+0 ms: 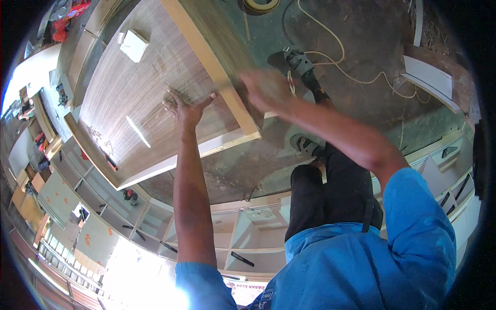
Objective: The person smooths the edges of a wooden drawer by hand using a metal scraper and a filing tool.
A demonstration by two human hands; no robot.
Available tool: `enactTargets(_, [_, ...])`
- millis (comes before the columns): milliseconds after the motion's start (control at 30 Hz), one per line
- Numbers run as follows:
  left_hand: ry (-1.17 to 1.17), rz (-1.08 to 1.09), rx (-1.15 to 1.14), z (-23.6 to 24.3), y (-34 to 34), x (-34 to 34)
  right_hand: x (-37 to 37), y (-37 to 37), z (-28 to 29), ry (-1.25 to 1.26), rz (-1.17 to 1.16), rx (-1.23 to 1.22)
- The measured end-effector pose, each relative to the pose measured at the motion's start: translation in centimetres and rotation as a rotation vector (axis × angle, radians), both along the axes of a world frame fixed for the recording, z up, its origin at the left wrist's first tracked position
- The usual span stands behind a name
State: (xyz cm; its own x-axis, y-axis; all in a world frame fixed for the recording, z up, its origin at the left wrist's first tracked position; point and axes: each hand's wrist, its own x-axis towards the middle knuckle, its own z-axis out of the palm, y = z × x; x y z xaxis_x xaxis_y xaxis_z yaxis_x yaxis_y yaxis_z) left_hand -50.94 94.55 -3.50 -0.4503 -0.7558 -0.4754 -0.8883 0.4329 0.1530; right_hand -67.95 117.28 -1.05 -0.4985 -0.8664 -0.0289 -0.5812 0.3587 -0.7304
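A large shallow wooden box or cabinet piece [160, 82] with a wood-grain inner panel and raised edge boards lies in front of me. My left hand [188, 109] rests on the panel with its fingers spread, holding nothing. My right hand [266, 92] is at the box's right edge board [214, 59], close to its outer side. Motion smears its fingers, and a faint blur reaches from it over the board; whether it holds something cannot be made out. A small white block [134, 46] sits on the far part of the panel.
Behind the box is a tape roll [261, 4] on the floor. A pale cable [356, 77] winds to the right, near my sandalled foot [298, 61]. White open cabinet frames [258, 240] stand around the near side. A red-and-black tool [110, 163] lies in the box's left corner.
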Motion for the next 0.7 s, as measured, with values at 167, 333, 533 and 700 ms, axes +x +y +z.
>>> enactTargets(167, [0.05,-0.023,0.045,-1.0,1.5,-1.5,-4.8,-4.4,-1.5,0.13,-0.137,-0.152])
enactTargets(333, [0.074,-0.14,-0.133,-3.1,-1.7,2.7,3.9,1.7,0.8,0.094,0.077,0.043])
enactTargets(533, [0.029,0.01,0.061,-1.7,0.3,-0.6,8.0,10.0,0.7,-0.036,0.245,0.207])
enactTargets(700, [0.053,-0.237,-0.031,-5.6,-5.1,3.5,1.5,1.8,1.1,-0.026,-0.007,0.036])
